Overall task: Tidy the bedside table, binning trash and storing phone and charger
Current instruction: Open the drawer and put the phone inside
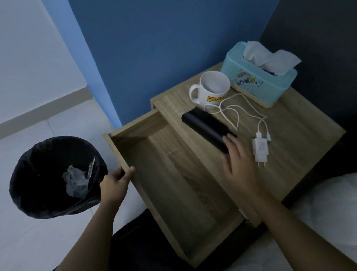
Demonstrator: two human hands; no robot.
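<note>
Meanwhile, left hand (114, 183) grips the open drawer (180, 193); right hand (239, 161), fingers spread, touches the phone (206, 129), which could slip off the table (297, 143) edge.

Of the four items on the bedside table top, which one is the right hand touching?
The black rectangular phone: the right hand rests its fingertips on its near end. The white charger plug lies just beside the hand, untouched; the white mug and turquoise tissue box sit farther back.

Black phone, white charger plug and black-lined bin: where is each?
Black phone (206, 129), head view, middle of its back.
White charger plug (259, 148), head view, its body.
Black-lined bin (30, 167), head view, inner liner wall.
</note>
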